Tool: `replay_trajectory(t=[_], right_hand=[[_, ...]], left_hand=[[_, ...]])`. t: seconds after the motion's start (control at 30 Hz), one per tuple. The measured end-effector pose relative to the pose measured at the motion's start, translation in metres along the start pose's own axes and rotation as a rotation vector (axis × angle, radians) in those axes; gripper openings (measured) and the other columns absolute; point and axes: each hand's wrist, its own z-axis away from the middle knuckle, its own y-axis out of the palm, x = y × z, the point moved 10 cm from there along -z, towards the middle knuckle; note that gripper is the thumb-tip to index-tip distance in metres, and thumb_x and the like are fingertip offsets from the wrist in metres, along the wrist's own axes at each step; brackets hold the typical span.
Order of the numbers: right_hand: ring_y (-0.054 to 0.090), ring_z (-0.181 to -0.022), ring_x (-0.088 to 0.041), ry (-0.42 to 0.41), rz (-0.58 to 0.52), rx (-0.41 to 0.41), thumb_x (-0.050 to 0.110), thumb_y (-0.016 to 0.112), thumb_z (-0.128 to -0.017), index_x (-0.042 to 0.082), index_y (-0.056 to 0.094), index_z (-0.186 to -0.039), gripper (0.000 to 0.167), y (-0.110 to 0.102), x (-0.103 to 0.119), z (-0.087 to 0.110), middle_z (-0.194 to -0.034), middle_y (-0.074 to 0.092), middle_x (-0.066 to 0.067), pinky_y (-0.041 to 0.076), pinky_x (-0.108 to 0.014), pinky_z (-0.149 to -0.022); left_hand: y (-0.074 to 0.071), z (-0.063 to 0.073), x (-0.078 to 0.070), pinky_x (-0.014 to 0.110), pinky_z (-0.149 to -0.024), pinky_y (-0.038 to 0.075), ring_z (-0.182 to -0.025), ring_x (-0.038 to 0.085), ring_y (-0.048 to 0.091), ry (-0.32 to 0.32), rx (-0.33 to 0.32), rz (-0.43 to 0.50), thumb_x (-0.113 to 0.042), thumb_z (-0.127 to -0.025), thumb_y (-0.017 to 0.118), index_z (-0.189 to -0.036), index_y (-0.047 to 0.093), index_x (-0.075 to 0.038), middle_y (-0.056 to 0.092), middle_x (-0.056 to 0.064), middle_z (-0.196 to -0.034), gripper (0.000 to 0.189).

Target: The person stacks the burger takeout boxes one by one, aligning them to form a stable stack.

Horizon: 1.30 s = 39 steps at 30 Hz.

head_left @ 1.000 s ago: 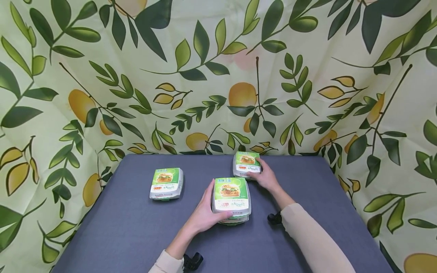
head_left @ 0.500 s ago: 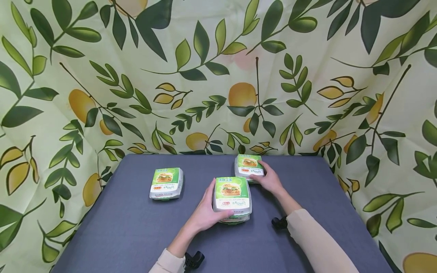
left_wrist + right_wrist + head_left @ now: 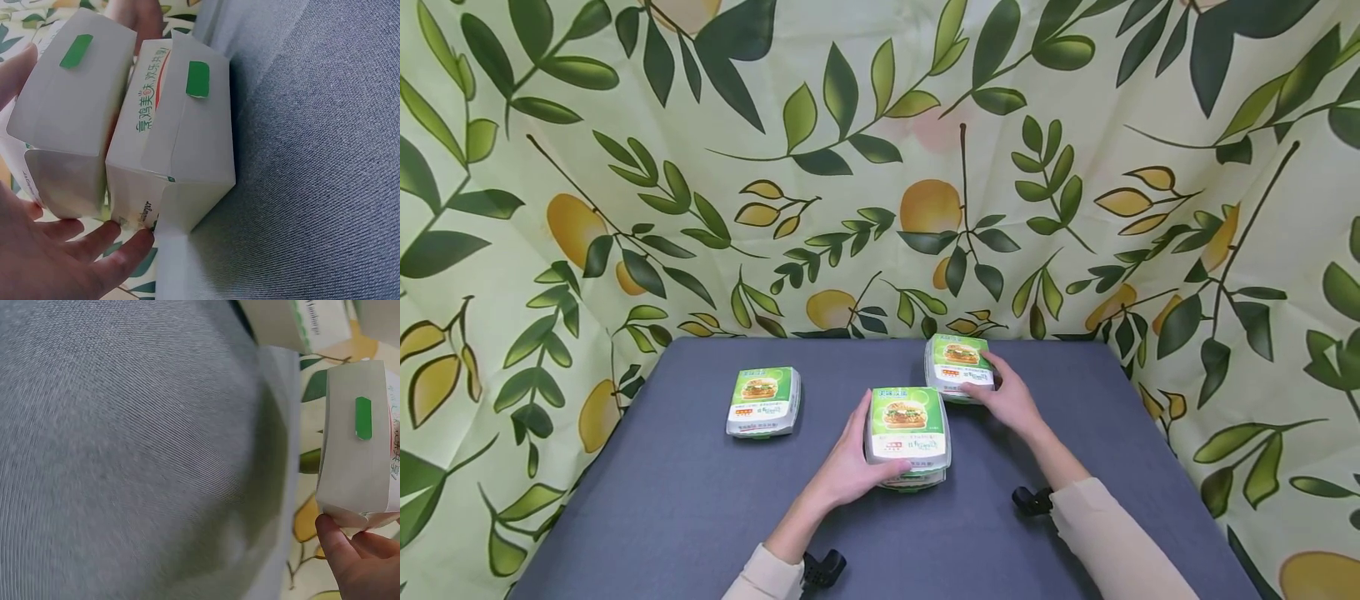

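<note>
Two burger boxes are stacked near the middle of the table, the upper burger box [image 3: 908, 427] showing a green lid with a burger picture and the lower burger box [image 3: 917, 480] mostly hidden beneath it. My left hand [image 3: 842, 471] grips the stack from the left, thumb along the front; in the left wrist view its fingertips [image 3: 134, 240] reach both boxes' sides. Behind and to the right, my right hand [image 3: 1011, 396] holds a third burger box [image 3: 951, 360] by its right side. That box [image 3: 356, 444] appears against the cloth, beyond the table edge, in the right wrist view.
Another burger box [image 3: 763, 402] lies on the left part of the grey table [image 3: 685, 500]. A cloth backdrop [image 3: 865, 192] printed with leaves and fruit rises behind the table and along both sides. Black wrist cameras sit below both hands.
My right hand has shifted to the right with its burger box. The left hand and the stack stay nearly in place, and the box on the left has not moved.
</note>
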Motion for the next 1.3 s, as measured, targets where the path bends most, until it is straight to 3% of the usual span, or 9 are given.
replay_trajectory(t=[0.57, 0.9, 1.13, 1.3], right_hand=[[0.053, -0.121, -0.038, -0.076, 0.029, -0.036, 0.044, 0.077, -0.091, 0.009, 0.031, -0.160, 0.090, -0.041, 0.031, 0.030, -0.143, 0.050, -0.025, 0.045, -0.044, -0.090], [0.054, -0.122, -0.033, -0.107, -0.006, -0.028, 0.042, 0.075, -0.092, 0.013, 0.032, -0.160, 0.085, -0.049, 0.050, 0.048, -0.142, 0.051, -0.022, 0.046, -0.038, -0.092], [0.054, -0.121, -0.032, -0.123, -0.010, -0.024, 0.042, 0.074, -0.093, 0.017, 0.032, -0.160, 0.083, -0.050, 0.062, 0.057, -0.143, 0.050, -0.019, 0.046, -0.046, -0.097], [0.056, -0.119, -0.027, -0.143, -0.022, -0.020, 0.042, 0.075, -0.093, 0.020, 0.033, -0.160, 0.082, -0.048, 0.073, 0.064, -0.141, 0.053, -0.017, 0.049, -0.034, -0.095]], left_hand=[[-0.002, -0.005, -0.002, 0.059, -0.117, 0.024, -0.150, 0.035, 0.024, 0.010, 0.008, -0.028, -0.049, -0.075, 0.087, -0.165, 0.011, -0.016, 0.020, 0.014, -0.166, 0.122], [-0.001, -0.003, 0.001, 0.059, -0.117, 0.023, -0.150, 0.034, 0.023, -0.009, 0.015, -0.028, -0.050, -0.075, 0.086, -0.165, 0.010, -0.019, 0.020, 0.013, -0.167, 0.122], [-0.001, -0.004, -0.001, 0.059, -0.116, 0.025, -0.149, 0.036, 0.026, 0.012, 0.007, -0.031, -0.050, -0.075, 0.087, -0.165, 0.011, -0.016, 0.022, 0.016, -0.165, 0.123], [-0.001, -0.004, -0.001, 0.056, -0.117, 0.025, -0.150, 0.033, 0.025, -0.004, 0.014, -0.024, -0.050, -0.074, 0.087, -0.165, 0.010, -0.018, 0.021, 0.014, -0.166, 0.123]])
